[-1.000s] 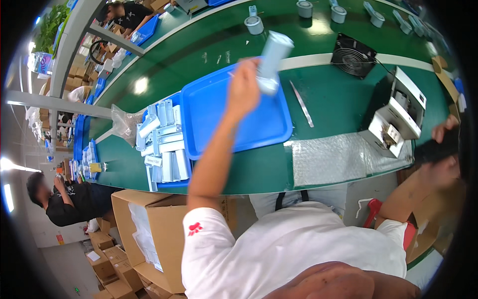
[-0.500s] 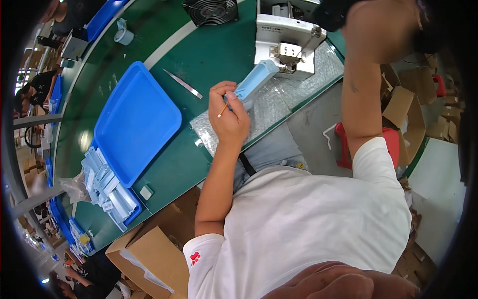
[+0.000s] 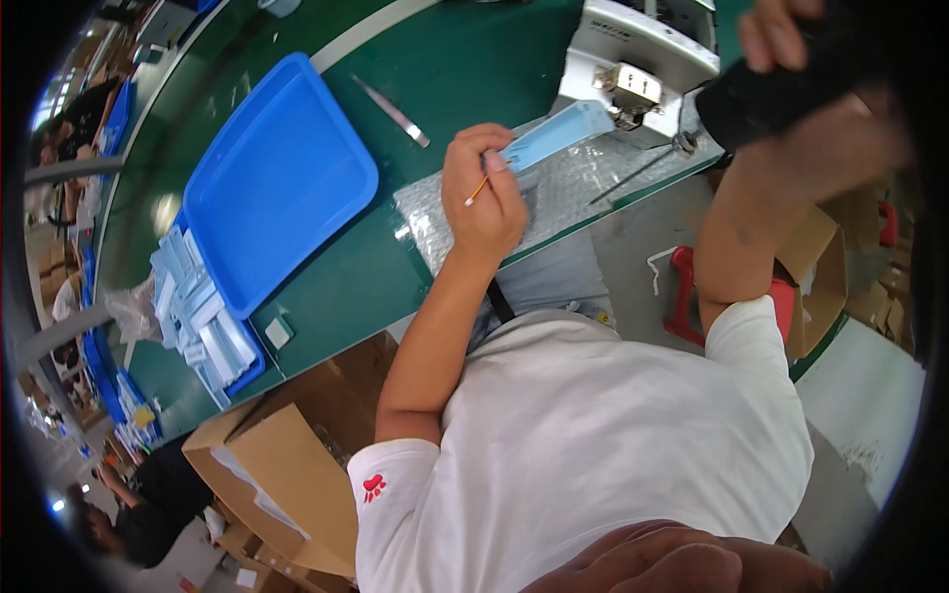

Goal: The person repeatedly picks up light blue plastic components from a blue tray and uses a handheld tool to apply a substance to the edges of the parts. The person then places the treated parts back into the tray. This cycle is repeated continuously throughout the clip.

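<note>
A long, light blue channel-shaped piece (image 3: 560, 136) is in my left hand (image 3: 486, 193), whose fingers are closed round its near end. A short yellow-orange wire (image 3: 478, 190) with a small white connector sticks out there. The piece's far end is at the metal block on the front of a white bench machine (image 3: 643, 44); whether they touch is unclear. My right hand (image 3: 776, 38) is at the upper right, largely hidden by a blurred black object (image 3: 776, 84). Some bent fingertips show, but not what they hold. A thin dark rod (image 3: 633, 175) with a metal joint lies below the machine.
Bubble wrap (image 3: 420, 217) covers the bench's near edge. To the left stand a blue tray (image 3: 198, 222) and a pile of light blue pieces (image 3: 203, 321). Tweezers (image 3: 393, 114) and a small pale block (image 3: 279, 333) lie on the green bench. A cardboard box (image 3: 287, 474) stands below.
The view has shifted. My right hand and the black object have swung down and right. The rod's metal joint is lower, and the rod now shows. My left hand keeps the light blue piece.
</note>
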Available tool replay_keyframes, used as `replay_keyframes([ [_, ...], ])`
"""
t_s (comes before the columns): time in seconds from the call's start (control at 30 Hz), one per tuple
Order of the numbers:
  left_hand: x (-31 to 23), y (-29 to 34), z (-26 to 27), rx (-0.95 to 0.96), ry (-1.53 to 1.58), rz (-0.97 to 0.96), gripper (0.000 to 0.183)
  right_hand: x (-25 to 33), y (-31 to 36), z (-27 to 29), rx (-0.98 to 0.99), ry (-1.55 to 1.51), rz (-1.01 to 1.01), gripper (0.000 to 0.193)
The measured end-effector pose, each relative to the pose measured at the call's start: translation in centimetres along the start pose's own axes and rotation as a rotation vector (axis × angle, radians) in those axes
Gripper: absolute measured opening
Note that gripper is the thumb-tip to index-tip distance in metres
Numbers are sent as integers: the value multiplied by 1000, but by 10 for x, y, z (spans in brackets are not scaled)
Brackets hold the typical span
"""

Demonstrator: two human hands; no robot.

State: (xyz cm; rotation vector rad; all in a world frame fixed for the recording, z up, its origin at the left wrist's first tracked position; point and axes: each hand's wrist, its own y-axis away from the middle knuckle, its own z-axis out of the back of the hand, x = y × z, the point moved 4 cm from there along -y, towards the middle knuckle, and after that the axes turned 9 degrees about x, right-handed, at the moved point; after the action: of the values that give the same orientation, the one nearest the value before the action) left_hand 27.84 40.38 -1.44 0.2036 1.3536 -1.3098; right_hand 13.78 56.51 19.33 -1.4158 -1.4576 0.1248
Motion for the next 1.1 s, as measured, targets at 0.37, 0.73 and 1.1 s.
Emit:
replay_keyframes([
  [0.37,0,2,-1,53,-12,-23,13,-47,4,4,124,106,-17,54],
  [0.73,2,2,1,63,-11,-13,15,-58,6,10,157,102,-43,58],
  [1.1,1,2,0,57,-10,-10,15,-61,16,16,190,90,-68,63],
])
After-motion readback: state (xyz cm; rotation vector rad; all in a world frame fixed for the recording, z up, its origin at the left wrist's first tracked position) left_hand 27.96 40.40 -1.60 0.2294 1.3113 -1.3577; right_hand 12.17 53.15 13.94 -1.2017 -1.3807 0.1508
